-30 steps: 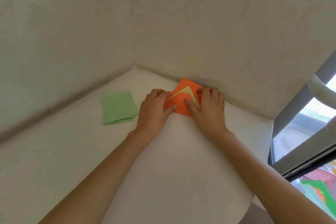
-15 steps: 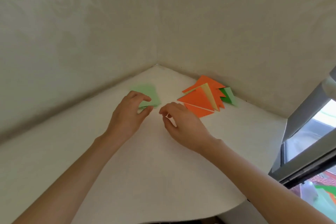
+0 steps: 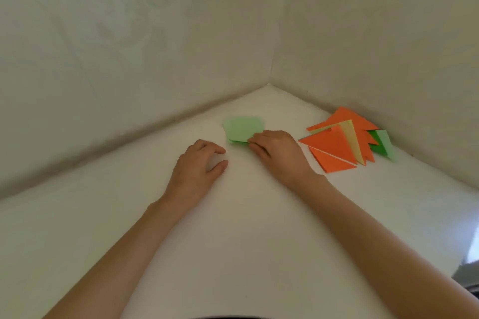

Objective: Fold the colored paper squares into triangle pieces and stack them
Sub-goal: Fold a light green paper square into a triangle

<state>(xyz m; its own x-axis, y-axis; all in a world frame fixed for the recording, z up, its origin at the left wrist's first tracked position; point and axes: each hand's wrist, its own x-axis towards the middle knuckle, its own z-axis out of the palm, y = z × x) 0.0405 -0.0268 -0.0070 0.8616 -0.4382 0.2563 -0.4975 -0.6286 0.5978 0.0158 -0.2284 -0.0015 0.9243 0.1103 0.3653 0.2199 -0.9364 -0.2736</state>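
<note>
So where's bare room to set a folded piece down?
Bare table left of the left hand up to the wall, and between the forearms. Crowded: the triangle pile far right, green squares at the right hand.

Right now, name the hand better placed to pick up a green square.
Right. The right hand pinches the near corner of the green stack; the left hand rests open on the table beside it, touching no paper.

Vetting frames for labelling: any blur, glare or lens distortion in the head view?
Head view: soft even light, no glare; wide-angle stretch toward the edges; green paper square slightly blurred, triangle pile crisper; bright washed-out patch at far right.
</note>
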